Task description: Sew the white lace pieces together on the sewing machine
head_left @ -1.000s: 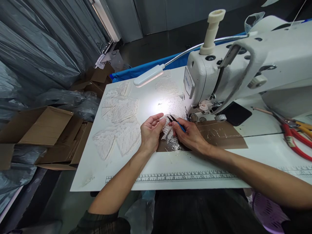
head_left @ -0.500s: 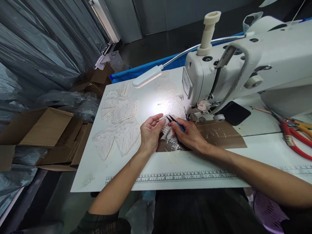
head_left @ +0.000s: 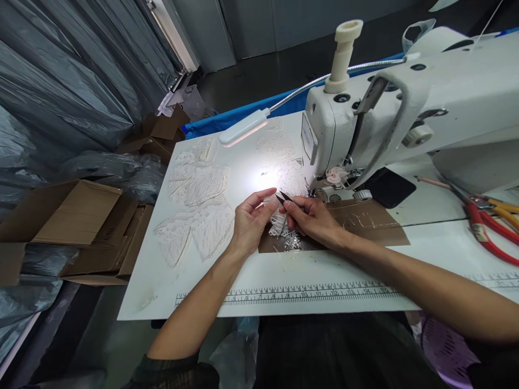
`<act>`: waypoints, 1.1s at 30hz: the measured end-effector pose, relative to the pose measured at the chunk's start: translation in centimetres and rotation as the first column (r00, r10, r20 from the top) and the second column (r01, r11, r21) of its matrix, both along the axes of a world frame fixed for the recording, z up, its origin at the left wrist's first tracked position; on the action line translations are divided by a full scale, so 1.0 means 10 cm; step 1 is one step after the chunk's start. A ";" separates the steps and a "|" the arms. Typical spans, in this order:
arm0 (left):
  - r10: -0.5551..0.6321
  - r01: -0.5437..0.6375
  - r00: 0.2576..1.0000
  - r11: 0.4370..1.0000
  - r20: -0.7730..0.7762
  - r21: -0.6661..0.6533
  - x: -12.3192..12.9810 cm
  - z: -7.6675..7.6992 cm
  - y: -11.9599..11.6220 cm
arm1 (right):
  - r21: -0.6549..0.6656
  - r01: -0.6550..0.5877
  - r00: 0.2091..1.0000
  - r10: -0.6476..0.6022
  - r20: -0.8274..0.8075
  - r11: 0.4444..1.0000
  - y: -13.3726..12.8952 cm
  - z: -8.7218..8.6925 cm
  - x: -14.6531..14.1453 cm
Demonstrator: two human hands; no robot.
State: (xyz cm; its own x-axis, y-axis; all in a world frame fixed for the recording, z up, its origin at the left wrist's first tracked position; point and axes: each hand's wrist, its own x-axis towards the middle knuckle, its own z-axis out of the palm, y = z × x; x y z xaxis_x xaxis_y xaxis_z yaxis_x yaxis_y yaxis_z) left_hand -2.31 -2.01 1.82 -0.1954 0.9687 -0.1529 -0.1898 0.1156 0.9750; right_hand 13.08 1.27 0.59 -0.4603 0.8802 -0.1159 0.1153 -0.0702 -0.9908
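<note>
My left hand pinches the edge of a piece of white lace, which hangs between my two hands. In my right hand I grip small thread snips with dark pointed blades and a blue handle. The blade tips lie close to my left thumb and the lace edge, and they stand slightly apart. Below the lace, tiny white scraps are scattered on a brown sheet. More lace spreads on the table behind my hands, near the sewing machine's needle area.
A white sewing machine stands at the right. Its lamp hangs over the table. Lace pieces lie at the left. Red-handled scissors and a black pad lie right. A printed ruler runs along the front edge. Cardboard boxes stand left.
The snips have turned in my right hand, so the blue handle is now mostly hidden by my fingers. My left fingers have straightened slightly toward the blade tips.
</note>
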 end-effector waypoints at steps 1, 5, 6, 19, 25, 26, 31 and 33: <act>-0.013 0.013 1.000 1.000 -0.011 -0.013 -0.01 0.00 0.00 | -0.035 -0.011 1.000 0.011 -0.015 0.999 0.00 0.02 0.00; -0.025 0.024 0.997 0.999 -0.071 -0.022 -0.03 -0.03 0.02 | -0.154 -0.072 0.995 0.060 -0.084 0.985 0.04 0.11 0.04; -0.022 0.021 0.995 1.000 -0.102 -0.012 -0.03 -0.04 0.02 | -0.188 -0.092 0.991 0.073 -0.108 0.978 0.06 0.13 0.05; -0.121 0.128 0.975 0.992 -0.188 0.021 -0.02 -0.08 0.03 | -0.337 -0.156 0.970 0.079 -0.232 0.928 0.16 0.17 0.10; -0.133 0.137 0.981 0.990 -0.143 0.017 0.00 -0.05 0.02 | -0.335 -0.189 0.970 0.123 -0.210 0.923 0.17 0.16 0.11; -0.137 0.140 0.980 0.990 -0.143 0.012 0.00 -0.04 0.02 | -0.340 -0.196 0.968 0.127 -0.216 0.920 0.17 0.15 0.11; -0.142 0.171 0.910 0.984 -0.391 0.042 -0.07 -0.02 0.04 | -0.446 -0.253 0.929 0.087 -0.360 0.858 0.21 0.16 0.16; -0.106 0.195 0.822 0.976 -0.560 0.101 -0.11 -0.03 0.05 | -0.509 -0.305 0.898 0.064 -0.436 0.805 0.22 0.19 0.19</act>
State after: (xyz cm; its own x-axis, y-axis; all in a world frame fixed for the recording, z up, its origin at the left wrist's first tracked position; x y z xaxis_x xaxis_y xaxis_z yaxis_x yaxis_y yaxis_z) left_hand -3.45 -1.48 1.47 -0.0537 0.9952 0.0817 0.3884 -0.0545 0.9199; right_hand 15.01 3.45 2.50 -0.7182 0.6109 -0.3332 -0.1902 -0.6330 -0.7504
